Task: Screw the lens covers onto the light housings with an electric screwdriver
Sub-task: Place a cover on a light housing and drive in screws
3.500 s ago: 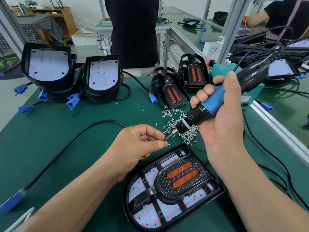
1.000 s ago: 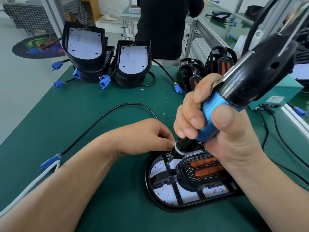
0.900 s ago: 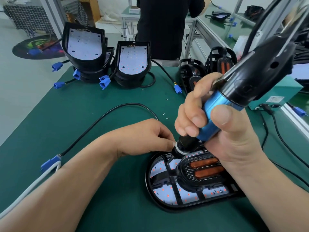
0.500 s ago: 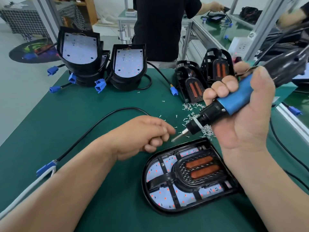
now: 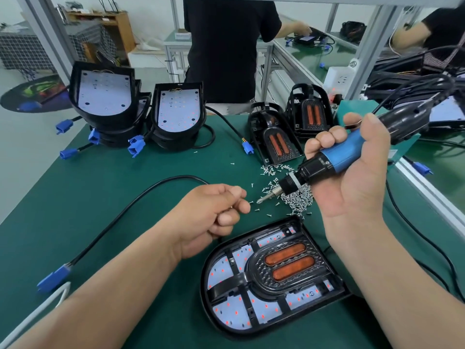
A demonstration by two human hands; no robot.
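A black light housing (image 5: 266,313) lies flat near the front edge of the green mat, with a black lens cover with two orange lenses (image 5: 289,264) seated in it. My right hand (image 5: 352,187) grips the blue-and-black electric screwdriver (image 5: 334,157), raised above the mat, its bit (image 5: 265,197) pointing left toward my left hand. My left hand (image 5: 214,212) hovers just left of the bit, fingers curled and pinched; a tiny metal glint shows between them. A heap of small silver screws (image 5: 297,197) lies under the screwdriver.
Open housings with white LED boards (image 5: 103,94) (image 5: 176,114) stand stacked at the back left, with blue connectors. Two spare lens covers (image 5: 274,139) (image 5: 310,112) lean at the back centre. A black cable (image 5: 120,217) curves across the mat. A person in black stands behind the table.
The screwdriver lifted off the housing's upper left corner and now tilts above the screw heap. My left hand drew back from the housing and curled beside the bit.
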